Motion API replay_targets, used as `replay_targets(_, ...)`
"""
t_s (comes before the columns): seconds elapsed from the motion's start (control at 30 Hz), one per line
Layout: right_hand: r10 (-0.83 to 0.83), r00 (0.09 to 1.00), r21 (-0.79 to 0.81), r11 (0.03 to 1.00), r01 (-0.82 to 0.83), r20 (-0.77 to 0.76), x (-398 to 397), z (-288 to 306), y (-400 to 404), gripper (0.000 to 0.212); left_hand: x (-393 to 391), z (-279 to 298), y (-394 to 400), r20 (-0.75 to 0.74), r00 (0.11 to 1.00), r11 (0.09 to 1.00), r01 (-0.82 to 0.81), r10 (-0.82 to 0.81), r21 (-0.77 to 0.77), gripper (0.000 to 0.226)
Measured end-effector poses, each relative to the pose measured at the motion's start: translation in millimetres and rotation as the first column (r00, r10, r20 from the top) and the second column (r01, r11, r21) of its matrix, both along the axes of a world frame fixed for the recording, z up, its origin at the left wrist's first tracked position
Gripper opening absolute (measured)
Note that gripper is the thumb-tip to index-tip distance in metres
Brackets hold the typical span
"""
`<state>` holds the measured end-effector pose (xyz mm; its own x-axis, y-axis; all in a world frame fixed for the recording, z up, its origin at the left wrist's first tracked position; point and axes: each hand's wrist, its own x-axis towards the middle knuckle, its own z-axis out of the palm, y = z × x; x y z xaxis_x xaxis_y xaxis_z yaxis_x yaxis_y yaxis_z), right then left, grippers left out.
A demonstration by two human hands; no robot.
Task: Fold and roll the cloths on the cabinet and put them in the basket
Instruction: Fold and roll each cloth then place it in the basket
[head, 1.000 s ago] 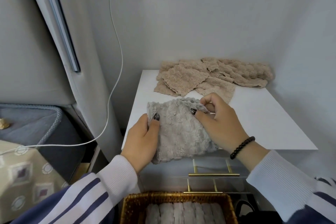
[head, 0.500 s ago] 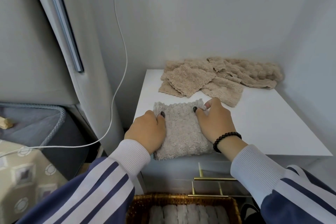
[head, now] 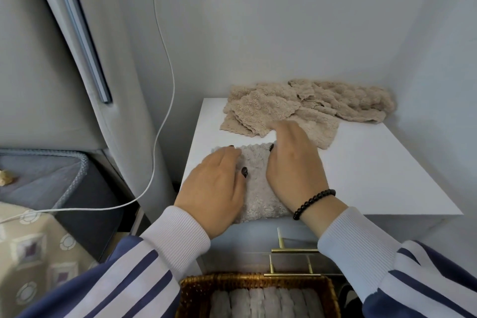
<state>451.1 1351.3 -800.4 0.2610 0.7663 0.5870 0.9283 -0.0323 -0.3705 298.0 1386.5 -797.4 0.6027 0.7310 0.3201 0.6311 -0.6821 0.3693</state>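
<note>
— On top of the cabinet (head: pixel 374 175), what's going on?
— I press the gray cloth (head: pixel 258 188) flat with my left hand (head: pixel 214 188) and right hand (head: pixel 294 170), fingers spread, pinching nothing.
— Much left?
— Rolls already sit in the basket (head: pixel 196 289). The tan cloths (head: pixel 309 108) behind still wait.

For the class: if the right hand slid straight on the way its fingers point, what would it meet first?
The right hand points away toward the wall, so it would most likely run first into the pile of beige cloths at the cabinet's back; its fingertips already look close to it, though depth is unclear.
</note>
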Motion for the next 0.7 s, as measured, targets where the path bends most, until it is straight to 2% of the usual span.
replay_targets(0.07, 0.134, 0.990, -0.076, 0.989, -0.130, 0.044, -6, -9, -3, 0.040, 1, -7, 1, -0.082, 0.996, 0.997, 0.037, -0.042, -0.070, 0.048)
replay_targets(0.13, 0.211, 0.977, -0.275, 0.941, -0.195, 0.028, -9, -17, -7, 0.042, 4, -15, 3, -0.216, 0.975, 0.991, 0.028, -0.056, -0.132, 0.055)
replay_targets(0.23, 0.194, 0.979, -0.526, 0.840, -0.134, 0.059, -4, -23, -11, 0.061, 6, -24, 5, -0.378, 0.924, 0.988, -0.006, -0.054, -0.156, 0.057)
replay_targets(0.4, 0.145, 0.987, -0.628, 0.775, -0.074, 0.063, 7, -19, -16, 0.060, -1, -26, 13, -0.418, 0.906, 0.985, 0.000, -0.072, -0.170, 0.060)
replay_targets(0.5, 0.178, 0.980, -0.583, 0.807, -0.095, 0.086, 12, -19, -20, 0.061, -8, -28, 17, -0.402, 0.912, 0.992, 0.035, -0.083, -0.125, 0.074)
replay_targets(0.57, 0.251, 0.958, -0.434, 0.885, -0.169, 0.138, 15, -19, -24, 0.056, -14, -30, 18, -0.338, 0.935, 0.994, 0.096, -0.105, -0.045, 0.078)
replay_targets(0.63, 0.367, 0.914, -0.280, 0.908, -0.311, 0.173, 20, -22, -31, 0.045, -22, -34, 18, -0.238, 0.955, 0.979, 0.195, -0.175, 0.065, 0.069)
replay_targets(0.7, 0.428, 0.890, -0.257, 0.888, -0.382, 0.157, 28, -28, -39, 0.042, -31, -37, 16, -0.182, 0.954, 0.952, 0.266, -0.238, 0.149, 0.057)
